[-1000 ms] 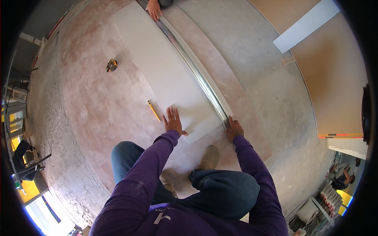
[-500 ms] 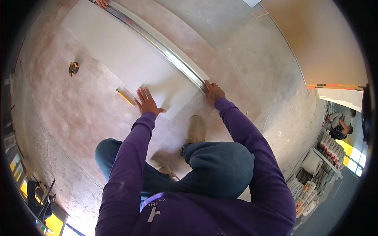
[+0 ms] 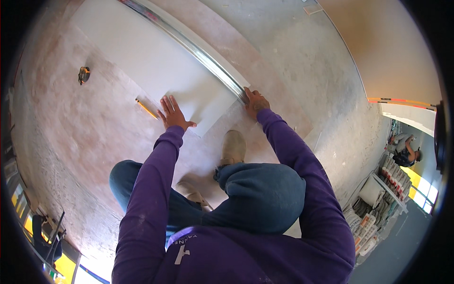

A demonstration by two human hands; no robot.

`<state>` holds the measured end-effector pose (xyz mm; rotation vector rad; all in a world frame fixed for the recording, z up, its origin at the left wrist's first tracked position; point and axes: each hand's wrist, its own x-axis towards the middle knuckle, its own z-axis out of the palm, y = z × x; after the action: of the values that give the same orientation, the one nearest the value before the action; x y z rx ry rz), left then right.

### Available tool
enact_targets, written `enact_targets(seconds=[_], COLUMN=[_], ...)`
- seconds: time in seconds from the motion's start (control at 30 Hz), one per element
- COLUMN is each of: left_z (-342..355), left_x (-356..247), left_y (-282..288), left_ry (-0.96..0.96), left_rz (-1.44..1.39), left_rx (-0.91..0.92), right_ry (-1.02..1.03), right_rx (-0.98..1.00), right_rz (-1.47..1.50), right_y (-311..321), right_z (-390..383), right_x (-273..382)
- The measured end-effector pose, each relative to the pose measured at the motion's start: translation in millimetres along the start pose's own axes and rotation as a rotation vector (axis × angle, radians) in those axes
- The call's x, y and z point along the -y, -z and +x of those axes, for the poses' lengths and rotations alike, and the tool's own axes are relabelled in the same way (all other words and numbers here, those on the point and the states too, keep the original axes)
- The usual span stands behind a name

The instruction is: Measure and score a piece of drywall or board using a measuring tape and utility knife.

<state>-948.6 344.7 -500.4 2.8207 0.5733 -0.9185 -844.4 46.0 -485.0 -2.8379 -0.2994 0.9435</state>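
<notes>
A pale, flat board [image 3: 137, 52] lies on the floor in front of me. Along it runs a long, shiny metal bar [image 3: 204, 57], like a straightedge or channel. My right hand [image 3: 257, 103] is closed round the near end of this bar, at the board's near right corner. My left hand [image 3: 172, 115] rests flat on the near end of the board, fingers spread, holding nothing. Just left of it, by the board's edge, is a yellow pencil [image 3: 147, 109]. Farther left on the floor sits a black and yellow tape measure [image 3: 84, 75].
A large tan sheet [image 3: 388, 52] stands at the upper right, with an orange level-like strip [image 3: 402, 101] at its lower edge. Stacked bags [image 3: 369, 232] fill the right side, and another person [image 3: 407, 150] is beyond them. My shoe [image 3: 233, 146] is beside the board's near end.
The view has shifted slightly, and a hand at the bar's far end has gone out of sight. Both my hands keep their places on the board and the bar.
</notes>
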Motion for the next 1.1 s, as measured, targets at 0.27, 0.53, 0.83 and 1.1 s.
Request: enact_targets(seconds=[0.27,0.53,0.83,1.1], left_z=[4,-5,-5,-4], left_x=[9,4,3,5], left_y=[5,0,10,8], left_ry=[0.014,0.000,0.003,0.003], left_rz=[0.046,0.054,0.004,0.022], left_rx=[0.005,0.003,0.038,0.025], right_ry=[-0.017,0.006,-0.017,-0.070], right_rx=[0.010,-0.011,0.037,0.089], right_rz=[0.043,0.001,-0.030,-0.029], right_y=[-4,-7,1,0], right_z=[13,4,5,8], right_x=[7,2,2,5])
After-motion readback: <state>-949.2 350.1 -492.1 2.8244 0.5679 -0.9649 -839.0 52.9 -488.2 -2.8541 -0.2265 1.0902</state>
